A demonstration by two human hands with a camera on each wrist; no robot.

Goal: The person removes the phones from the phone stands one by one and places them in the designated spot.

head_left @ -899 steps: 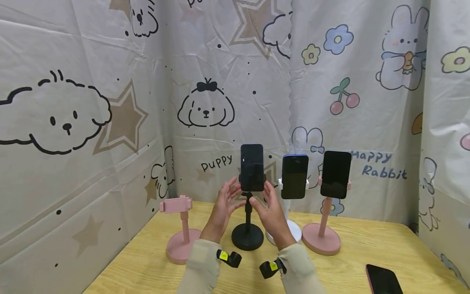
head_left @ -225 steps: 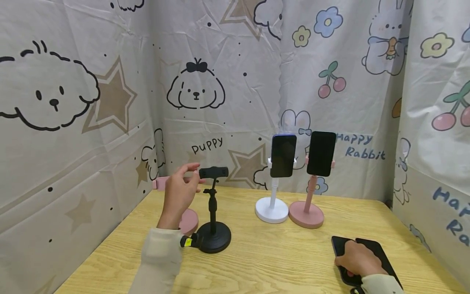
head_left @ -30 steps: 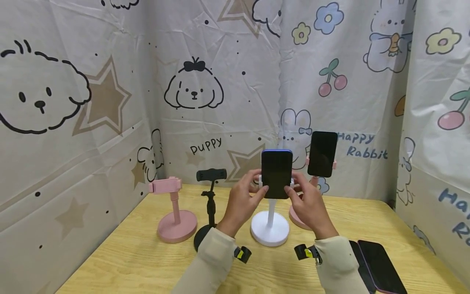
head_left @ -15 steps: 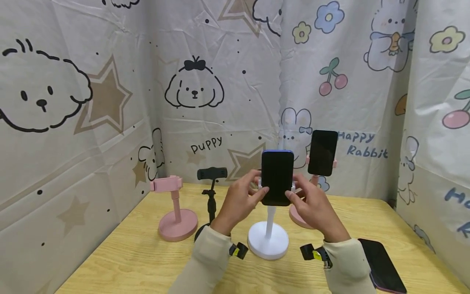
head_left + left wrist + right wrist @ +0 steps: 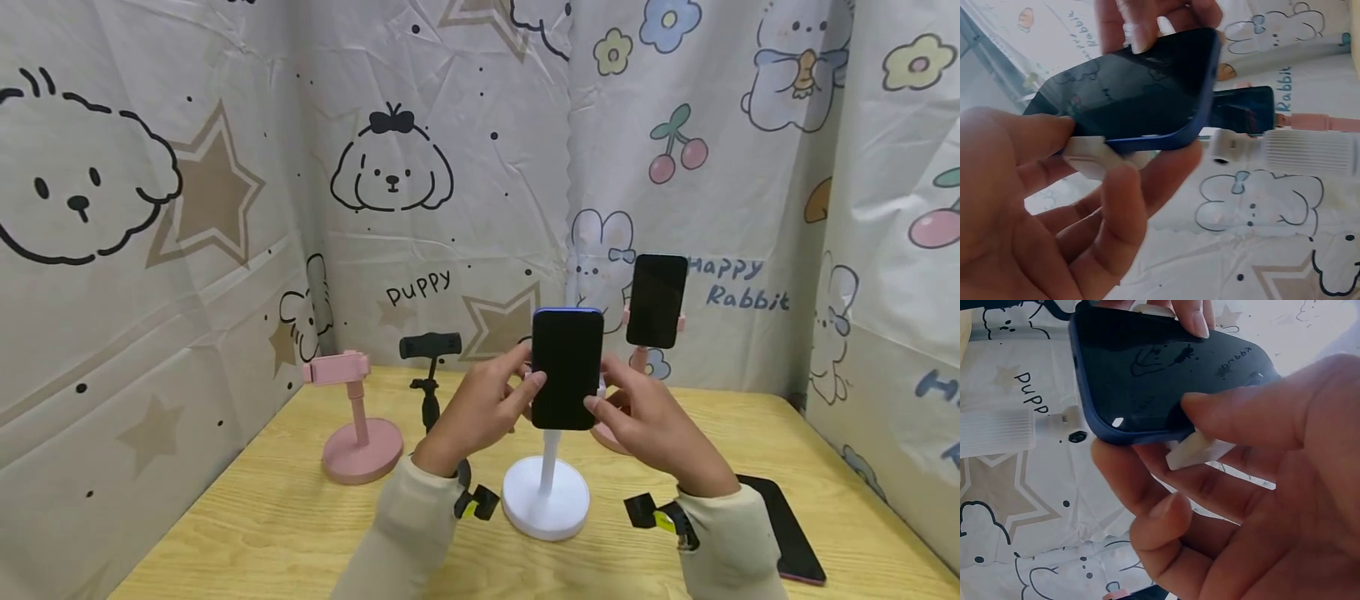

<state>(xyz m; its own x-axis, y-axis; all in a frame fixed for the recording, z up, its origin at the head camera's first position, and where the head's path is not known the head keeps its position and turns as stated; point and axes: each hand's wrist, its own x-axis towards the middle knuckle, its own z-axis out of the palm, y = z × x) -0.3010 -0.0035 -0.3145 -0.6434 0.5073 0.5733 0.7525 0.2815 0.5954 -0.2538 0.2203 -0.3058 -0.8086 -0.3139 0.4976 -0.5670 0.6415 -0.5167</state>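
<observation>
A blue-edged smartphone (image 5: 567,367) with a dark screen stands upright in the white clamp (image 5: 1088,156) of a white phone stand (image 5: 546,500). My left hand (image 5: 483,404) grips its left side, thumb on the front edge and fingers curled behind. On the opposite side my right hand (image 5: 656,417) holds it the same way, its thumb pressing the screen's edge. In the right wrist view, the fingers wrap behind the phone (image 5: 1147,375) around the clamp arm (image 5: 1200,450). The stand's round base is near the middle of the wooden table.
A pink stand (image 5: 360,450) with no phone is at the left. Beside it a black stand (image 5: 430,346) is partly behind my left arm. Another pink stand holds a black phone (image 5: 657,300) behind my right hand. A phone (image 5: 795,542) lies at the lower right, partly covered by my sleeve.
Over the last second both hands have brought the white stand and its phone nearer to me. Earlier the black stand held a phone, and later my right hand was on phones at the right.
</observation>
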